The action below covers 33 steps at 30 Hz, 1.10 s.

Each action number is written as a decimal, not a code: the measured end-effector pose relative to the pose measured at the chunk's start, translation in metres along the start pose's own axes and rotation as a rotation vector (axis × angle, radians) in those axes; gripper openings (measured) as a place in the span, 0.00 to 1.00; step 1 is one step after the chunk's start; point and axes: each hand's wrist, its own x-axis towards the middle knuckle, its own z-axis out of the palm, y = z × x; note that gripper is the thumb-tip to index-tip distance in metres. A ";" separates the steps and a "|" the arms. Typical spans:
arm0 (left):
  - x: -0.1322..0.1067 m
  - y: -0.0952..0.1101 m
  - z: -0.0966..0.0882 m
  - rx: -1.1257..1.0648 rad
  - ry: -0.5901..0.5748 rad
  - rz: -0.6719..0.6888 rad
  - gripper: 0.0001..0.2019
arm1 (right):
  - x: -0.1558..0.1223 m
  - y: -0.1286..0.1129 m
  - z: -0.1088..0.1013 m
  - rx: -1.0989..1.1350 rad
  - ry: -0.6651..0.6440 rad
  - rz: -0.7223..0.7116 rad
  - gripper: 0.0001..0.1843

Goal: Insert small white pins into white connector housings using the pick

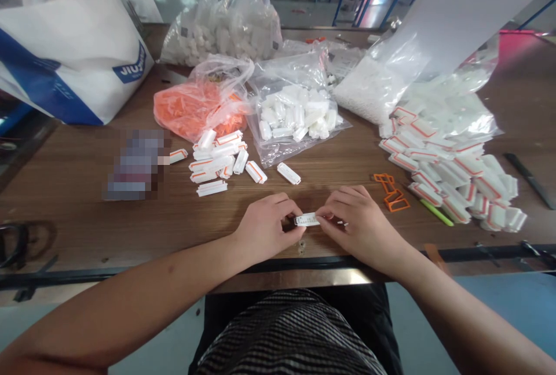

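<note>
Between my two hands, just above the table's front edge, is a small white plastic casing (307, 220). My left hand (270, 223) pinches its left end between thumb and fingers. The fingers of my right hand (354, 221) close on its right end and hide part of it. Small dark marks show on the casing's upper face, too fine to make out. Beyond my left hand lies a loose pile of white casings (212, 166), some with an orange strip. Orange rectangular frames (396, 200) lie to the right of my right hand.
Many white casings with orange edging (452, 172) are heaped at the right, beside a green pen-like stick (436, 213) and a dark flat tool (527, 178). Behind stand a bag of orange parts (186, 109), an open bag of white parts (299, 114) and a large white-blue sack (73, 45).
</note>
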 end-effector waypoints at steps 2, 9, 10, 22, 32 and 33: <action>0.000 0.000 0.001 0.001 0.009 0.001 0.03 | -0.002 0.001 -0.003 0.001 -0.029 -0.022 0.10; 0.000 -0.001 0.000 -0.001 0.010 0.001 0.02 | -0.006 -0.002 -0.001 -0.057 0.036 -0.068 0.10; 0.000 -0.001 0.000 -0.005 0.012 0.005 0.02 | -0.006 -0.003 0.000 -0.079 0.038 -0.082 0.10; 0.000 -0.003 -0.001 0.000 0.001 0.022 0.03 | -0.034 0.055 -0.014 0.007 -0.043 0.117 0.08; 0.000 -0.004 -0.001 -0.012 0.001 0.032 0.03 | -0.028 0.051 -0.013 -0.002 -0.135 0.459 0.14; 0.001 -0.004 -0.001 -0.011 0.002 0.032 0.03 | -0.028 0.052 -0.014 0.036 -0.127 0.453 0.13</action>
